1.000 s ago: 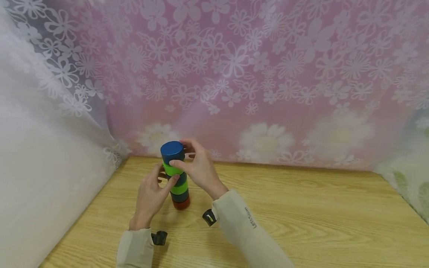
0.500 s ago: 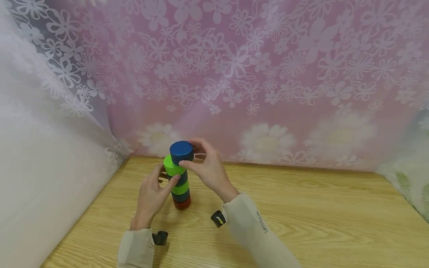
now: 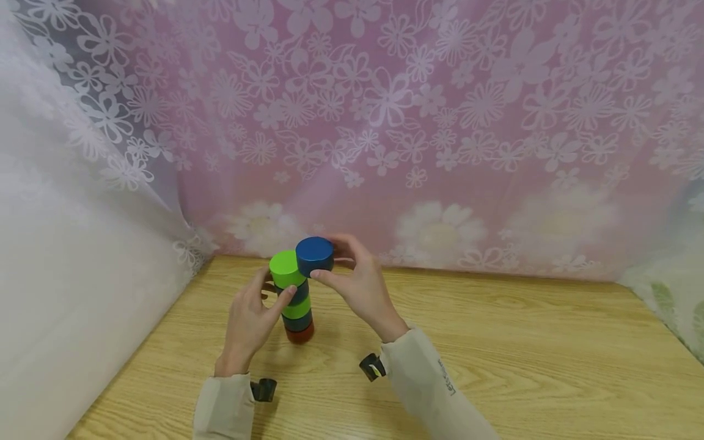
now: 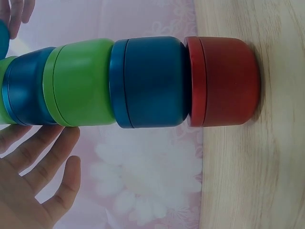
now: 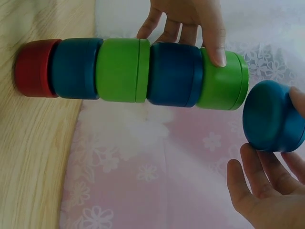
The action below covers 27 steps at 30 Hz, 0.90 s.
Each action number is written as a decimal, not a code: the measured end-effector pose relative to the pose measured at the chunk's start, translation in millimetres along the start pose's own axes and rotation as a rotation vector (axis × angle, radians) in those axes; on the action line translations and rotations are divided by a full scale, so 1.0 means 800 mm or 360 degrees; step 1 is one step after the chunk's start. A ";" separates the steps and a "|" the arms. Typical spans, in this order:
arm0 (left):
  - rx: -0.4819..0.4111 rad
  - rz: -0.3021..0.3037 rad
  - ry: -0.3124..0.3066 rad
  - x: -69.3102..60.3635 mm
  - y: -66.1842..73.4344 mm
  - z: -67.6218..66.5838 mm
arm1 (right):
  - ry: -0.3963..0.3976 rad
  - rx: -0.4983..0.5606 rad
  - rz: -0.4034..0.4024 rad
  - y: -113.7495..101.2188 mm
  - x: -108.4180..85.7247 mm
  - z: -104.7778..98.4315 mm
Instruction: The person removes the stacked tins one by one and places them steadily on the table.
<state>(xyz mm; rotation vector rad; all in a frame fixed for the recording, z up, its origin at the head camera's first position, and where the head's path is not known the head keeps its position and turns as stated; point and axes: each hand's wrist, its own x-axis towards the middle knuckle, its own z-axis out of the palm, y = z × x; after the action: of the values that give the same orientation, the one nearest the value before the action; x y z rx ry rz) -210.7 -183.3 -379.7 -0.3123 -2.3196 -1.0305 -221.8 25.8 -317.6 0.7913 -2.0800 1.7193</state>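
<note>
Five round canisters stand stacked: a red one (image 3: 299, 333) (image 4: 228, 81) at the bottom, then blue, green (image 5: 119, 70), blue, and a green one (image 3: 287, 269) on top. My left hand (image 3: 246, 321) (image 4: 40, 176) holds the upper stack, its thumb on the top green canister (image 5: 221, 86) in the right wrist view and its fingers behind. My right hand (image 3: 365, 287) (image 5: 271, 191) grips a separate blue canister (image 3: 315, 256) (image 5: 271, 117) between thumb and fingers, just right of the stack's top and apart from it in the right wrist view.
The stack stands on a wooden table (image 3: 495, 348). A pink floral curtain (image 3: 352, 122) hangs behind the table, and a white cloth (image 3: 82, 244) runs along its left side. Black bands (image 3: 264, 390) are at both wrists.
My right hand has lifted the blue canister off the stack's top and moved it rightward, uncovering the green canister's lid. My left hand has stayed at the stack.
</note>
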 end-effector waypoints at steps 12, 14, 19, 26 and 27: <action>0.0011 -0.0012 0.0009 0.000 0.000 0.000 | 0.0073 -0.0008 0.0060 0.011 -0.013 -0.021; 0.0010 -0.0014 0.0011 0.000 0.000 0.001 | 0.0075 0.0001 0.0062 0.014 -0.014 -0.024; 0.0009 -0.0012 0.0010 0.000 0.000 0.000 | 0.0078 -0.0010 0.0107 0.019 -0.019 -0.029; 0.0006 -0.0004 0.0019 0.001 0.000 0.002 | 0.0080 -0.0070 0.0149 0.024 -0.026 -0.035; 0.0005 -0.0006 0.0020 0.001 -0.001 0.002 | 0.0079 -0.0080 0.0153 0.024 -0.027 -0.036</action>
<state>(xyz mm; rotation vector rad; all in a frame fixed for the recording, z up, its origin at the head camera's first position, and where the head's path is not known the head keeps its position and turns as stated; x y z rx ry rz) -212.5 -182.5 -380.3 -0.2998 -2.3114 -1.0275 -219.0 60.7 -339.3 0.6368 -2.1510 1.7098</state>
